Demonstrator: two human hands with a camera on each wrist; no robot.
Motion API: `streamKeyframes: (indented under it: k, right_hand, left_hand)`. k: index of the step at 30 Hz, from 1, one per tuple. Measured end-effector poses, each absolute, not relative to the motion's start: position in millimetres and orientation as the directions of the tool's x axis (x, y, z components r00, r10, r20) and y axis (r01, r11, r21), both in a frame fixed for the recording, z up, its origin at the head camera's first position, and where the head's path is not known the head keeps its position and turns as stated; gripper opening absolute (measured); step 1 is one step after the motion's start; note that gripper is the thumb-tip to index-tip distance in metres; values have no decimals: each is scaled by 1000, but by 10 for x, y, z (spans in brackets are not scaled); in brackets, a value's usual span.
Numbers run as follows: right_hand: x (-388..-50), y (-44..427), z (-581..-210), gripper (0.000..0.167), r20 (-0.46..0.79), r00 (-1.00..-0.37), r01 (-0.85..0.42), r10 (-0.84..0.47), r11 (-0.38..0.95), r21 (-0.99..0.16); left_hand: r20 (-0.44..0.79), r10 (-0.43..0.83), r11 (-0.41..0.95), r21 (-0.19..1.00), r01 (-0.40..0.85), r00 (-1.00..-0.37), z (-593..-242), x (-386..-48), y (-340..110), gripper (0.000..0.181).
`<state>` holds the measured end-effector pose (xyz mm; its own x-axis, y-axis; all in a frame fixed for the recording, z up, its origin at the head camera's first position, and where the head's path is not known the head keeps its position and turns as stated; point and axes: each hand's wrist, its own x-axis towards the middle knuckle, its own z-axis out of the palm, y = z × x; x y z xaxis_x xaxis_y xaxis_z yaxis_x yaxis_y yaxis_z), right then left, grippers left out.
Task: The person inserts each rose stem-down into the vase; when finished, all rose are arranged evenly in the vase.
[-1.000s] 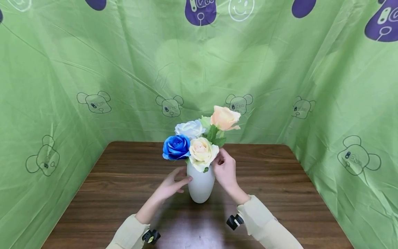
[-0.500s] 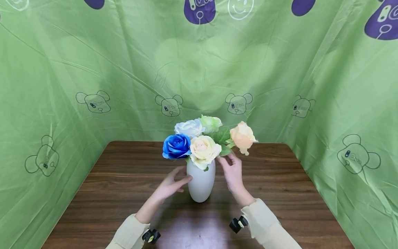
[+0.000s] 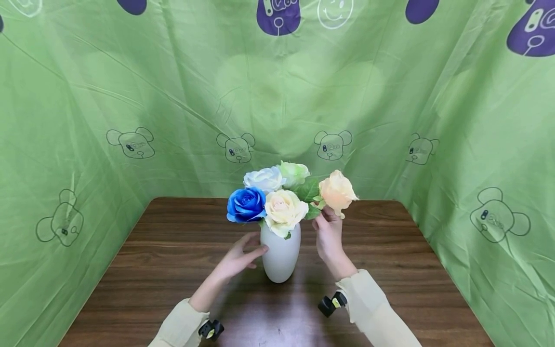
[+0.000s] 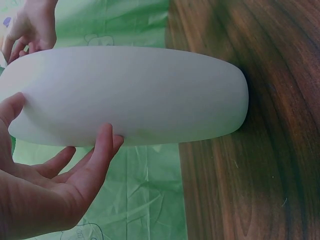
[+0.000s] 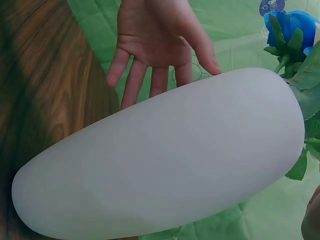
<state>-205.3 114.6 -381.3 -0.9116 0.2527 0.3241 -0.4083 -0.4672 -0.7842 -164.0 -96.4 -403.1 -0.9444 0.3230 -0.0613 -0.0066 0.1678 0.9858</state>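
A white vase [image 3: 281,260] stands upright on the table, bearing several roses. My left hand [image 3: 237,255] rests against the vase's left side, thumb at the front and fingers loosely extended, as the right wrist view also shows. My right hand [image 3: 331,238] is just right of the vase mouth, its curled fingers pinching the peach rose [image 3: 337,190] below its bloom; the exact grip is partly hidden. That rose leans out to the right. A blue rose [image 3: 246,205], a cream rose [image 3: 284,209], a pale blue-white rose [image 3: 264,178] and a pale green rose [image 3: 294,172] cluster over the mouth.
The dark wooden table [image 3: 173,250] has green printed cloth [image 3: 277,96] hanging around its back and sides. Green leaves [image 3: 309,189] fill the space between the cream and peach roses. Black wrist cameras [image 3: 211,330] sit at both sleeves.
The peach rose has swung from upright at the back to leaning right and lower. My right hand has moved right and its fingers have closed in beneath the bloom. The left hand stays put.
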Motion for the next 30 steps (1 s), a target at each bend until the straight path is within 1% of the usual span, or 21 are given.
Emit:
streamKeyframes:
  k: [6,13,16,21,24,30]
  right_hand:
    - [-2066,1119,-3834,28,339,-905,-421,255,-433,-797]
    - [-2096,1083,-3973,36,435,-877,-480,204,-336,-810]
    - [-2104,1069,-4008,36,450,-871,-490,196,-286,-823]
    - [-2100,1071,-4000,32,447,-873,-481,194,-204,-852]
    - [-2090,1079,-3990,29,430,-882,-462,193,-176,-869]
    - [-2067,1087,-4022,16,426,-890,-447,162,-132,-884]
  left_hand:
    - [-65,316,174,985,-10,-946,-4031,-1638,-963,52]
    - [-69,316,171,985,-15,-946,-4029,-1635,-964,52]
    - [-71,315,177,984,-15,-947,-4027,-1633,-962,52]
    - [-62,319,174,985,-6,-946,-4061,-1657,-971,53]
    - [-55,318,159,987,-4,-946,-4161,-1704,-989,54]
    - [-46,320,167,986,9,-946,-4340,-1792,-1003,57]
